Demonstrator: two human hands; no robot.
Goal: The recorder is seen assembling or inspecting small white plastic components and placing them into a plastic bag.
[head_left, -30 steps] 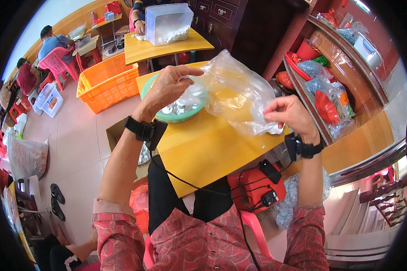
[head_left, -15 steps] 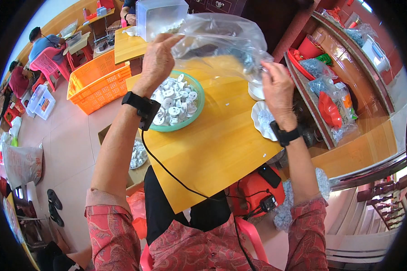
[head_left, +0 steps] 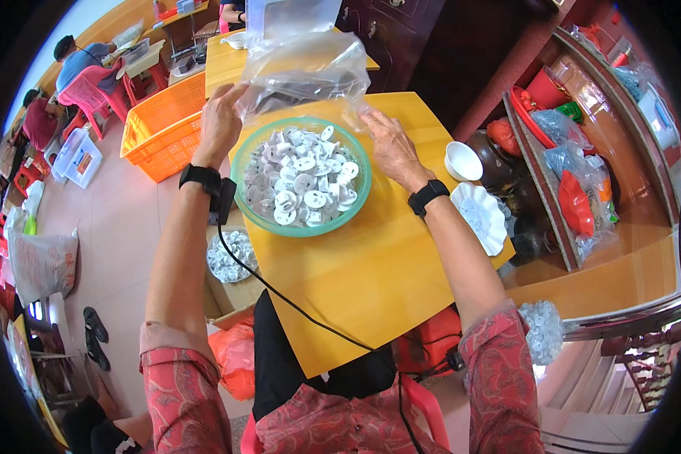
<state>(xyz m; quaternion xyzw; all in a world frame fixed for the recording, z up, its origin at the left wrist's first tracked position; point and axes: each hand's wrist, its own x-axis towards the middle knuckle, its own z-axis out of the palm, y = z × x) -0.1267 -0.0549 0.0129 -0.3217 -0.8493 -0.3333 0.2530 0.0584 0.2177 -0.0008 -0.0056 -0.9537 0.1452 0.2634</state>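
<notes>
A clear plastic bag (head_left: 306, 72) is stretched between my two hands, beyond the far rim of a green basin. My left hand (head_left: 221, 125) pinches the bag's left side, fingers closed on the film. On the right, my right hand (head_left: 390, 144) grips the other side near the basin's rim. The green basin (head_left: 303, 228) stands on the yellow table (head_left: 340, 287), heaped with small round white plastic parts (head_left: 303, 178). At the table's right edge are a white bowl (head_left: 463, 161) and a scalloped white dish (head_left: 483, 219) holding small pale pieces.
An orange crate (head_left: 159, 129) stands on the floor at the left. Below the table's left edge sits a dish of white parts (head_left: 233, 255). A black cable (head_left: 295, 309) crosses the table from my left wrist. Shelves with bagged goods (head_left: 564, 166) rise at the right.
Both hands have come lower, and the right one has moved left, closer to the basin. The bag has shifted left with them. The view has moved, showing more of the basin.
</notes>
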